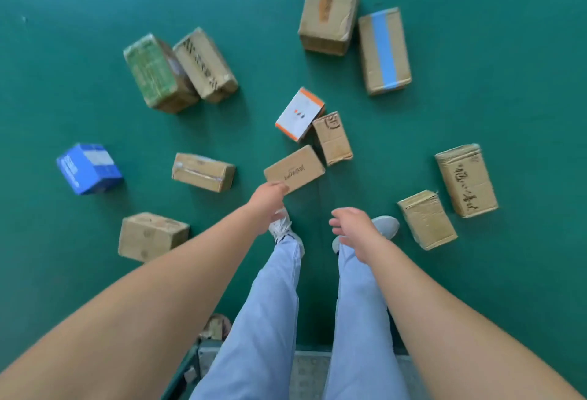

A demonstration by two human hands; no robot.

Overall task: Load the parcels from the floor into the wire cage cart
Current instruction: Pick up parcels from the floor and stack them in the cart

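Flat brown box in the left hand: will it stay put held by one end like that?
Probably light: the left hand holds the flat box by one corner alone. It looks stiff, not sagging. Held off-centre, it may swing; the right hand is free to steady it.

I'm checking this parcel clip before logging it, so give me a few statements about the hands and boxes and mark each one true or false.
1. The left hand grips a flat brown box. True.
2. The right hand holds a parcel. False: it is open and holds nothing.
3. The blue box lies on the green floor, apart from the other parcels. True.
4. The white and orange box sits on top of the blue-taped box. False: both lie on the floor, apart.
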